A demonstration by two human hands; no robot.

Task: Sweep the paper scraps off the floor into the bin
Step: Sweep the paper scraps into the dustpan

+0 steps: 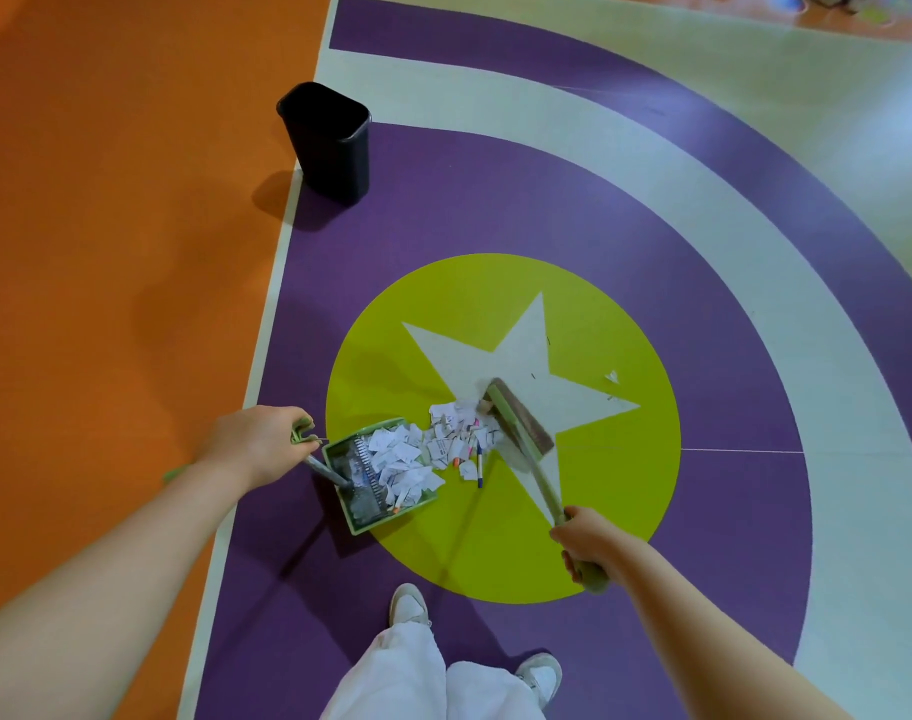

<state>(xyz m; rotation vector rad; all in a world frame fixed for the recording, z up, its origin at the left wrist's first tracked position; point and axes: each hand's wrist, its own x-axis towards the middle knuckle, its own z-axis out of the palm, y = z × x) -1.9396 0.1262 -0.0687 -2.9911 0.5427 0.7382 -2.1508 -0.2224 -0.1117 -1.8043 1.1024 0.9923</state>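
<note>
A green dustpan [360,522] lies on the floor at the edge of a lime circle, with white paper scraps [401,459] piled in it. My left hand [256,441] grips the top of the dustpan's long handle. More scraps and a pen [461,433] lie on the floor between the dustpan's mouth and the broom head [521,423]. My right hand [586,543] holds the green broom handle, with the bristles touching the pile from the right. One stray scrap [612,377] lies farther right on the star. The black bin [329,137] stands upright and open, far ahead on the left.
The floor is orange on the left, with purple and pale rings around the lime circle and white star. My legs in white trousers and white shoes [409,605] stand just behind the circle. Colourful objects show at the top right corner.
</note>
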